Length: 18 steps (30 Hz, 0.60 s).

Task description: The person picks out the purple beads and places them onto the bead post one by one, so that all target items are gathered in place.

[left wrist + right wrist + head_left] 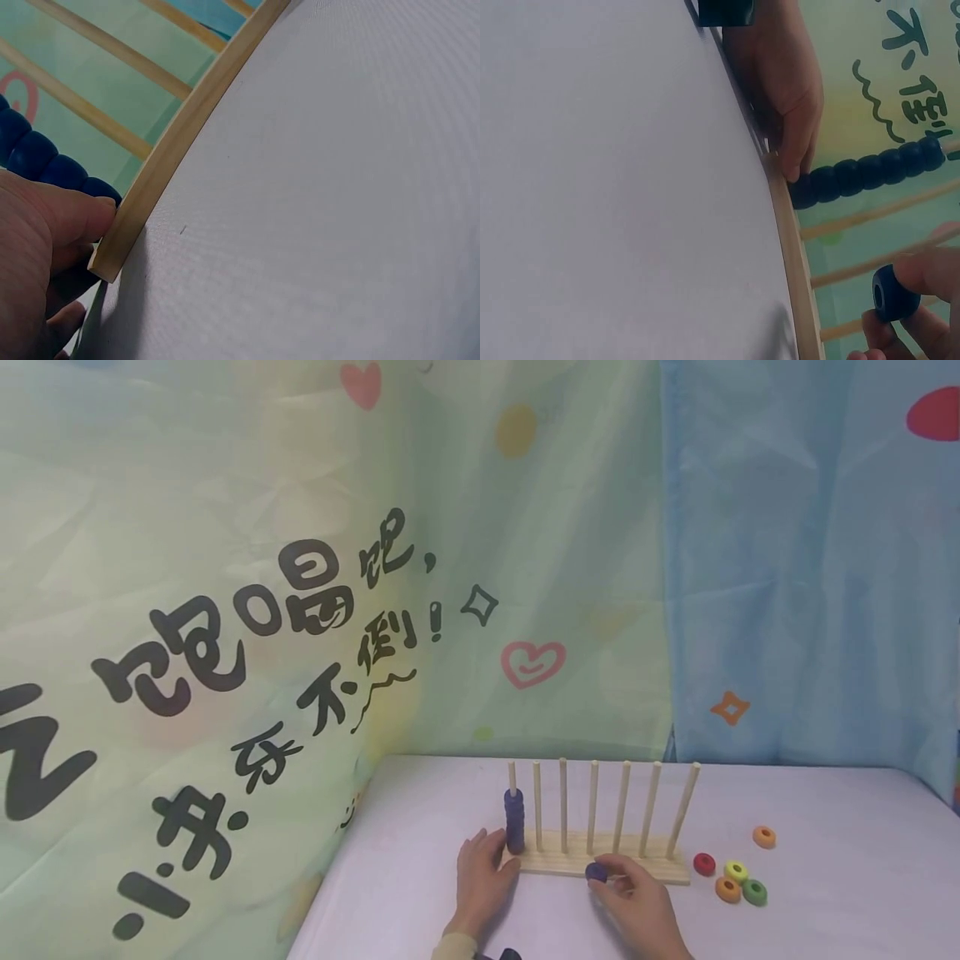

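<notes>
A wooden peg stand [551,860] has several upright pegs on a flat base. Blue beads [514,818] are stacked on its leftmost peg, with the peg's tip showing above them. At the left end of the base is my left hand [482,872]; in the left wrist view its thumb [94,214] lies on the base's edge beside the lowest bead, fingers curled round behind. My right hand [637,897] pinches a loose blue bead [895,292] between thumb and fingers, in front of the base near the middle pegs. The bead's hole shows in the right wrist view.
Right of the stand lie loose beads: a red bead [704,864], a yellow bead [731,868], a green bead [754,892] and two orange beads, one [727,889] close by and one [764,837] farther back. A printed curtain [540,568] hangs behind the white table [840,827].
</notes>
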Each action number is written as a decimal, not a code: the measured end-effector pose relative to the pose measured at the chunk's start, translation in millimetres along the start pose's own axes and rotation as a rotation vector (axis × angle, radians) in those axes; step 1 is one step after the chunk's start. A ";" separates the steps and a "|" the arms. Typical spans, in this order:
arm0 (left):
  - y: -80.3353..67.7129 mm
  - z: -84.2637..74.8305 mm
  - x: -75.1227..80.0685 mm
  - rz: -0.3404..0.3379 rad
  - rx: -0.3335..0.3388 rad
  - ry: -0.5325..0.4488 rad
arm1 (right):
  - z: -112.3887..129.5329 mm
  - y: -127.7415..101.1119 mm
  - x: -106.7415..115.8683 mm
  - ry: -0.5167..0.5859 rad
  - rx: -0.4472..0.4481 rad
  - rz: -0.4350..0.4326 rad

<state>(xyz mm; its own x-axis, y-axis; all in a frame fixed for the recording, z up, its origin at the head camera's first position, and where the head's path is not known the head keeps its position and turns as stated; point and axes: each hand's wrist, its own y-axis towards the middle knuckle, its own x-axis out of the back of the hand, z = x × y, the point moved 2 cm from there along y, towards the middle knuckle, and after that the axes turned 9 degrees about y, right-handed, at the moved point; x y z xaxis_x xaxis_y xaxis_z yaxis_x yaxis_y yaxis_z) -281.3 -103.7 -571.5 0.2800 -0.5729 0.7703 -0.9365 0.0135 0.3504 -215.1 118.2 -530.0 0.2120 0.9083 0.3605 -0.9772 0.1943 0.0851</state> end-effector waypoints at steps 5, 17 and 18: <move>-0.7 -0.4 0.8 -0.026 -0.016 0.002 | -0.9 -0.9 -11.6 0.043 -0.029 0.009; -0.4 -2.4 2.4 -0.026 -0.020 0.009 | 7.5 -6.4 -32.0 0.066 -0.010 0.008; -0.3 -2.3 2.5 -0.023 -0.018 0.007 | 9.8 -6.5 -32.4 0.066 0.002 0.002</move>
<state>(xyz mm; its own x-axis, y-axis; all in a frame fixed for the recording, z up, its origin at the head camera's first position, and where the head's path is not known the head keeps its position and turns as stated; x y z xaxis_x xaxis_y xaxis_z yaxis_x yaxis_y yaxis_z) -279.8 -103.2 -568.4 0.3030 -0.5672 0.7658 -0.9258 0.0154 0.3777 -215.6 83.9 -533.1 0.2090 0.9313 0.2984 -0.9776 0.1917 0.0864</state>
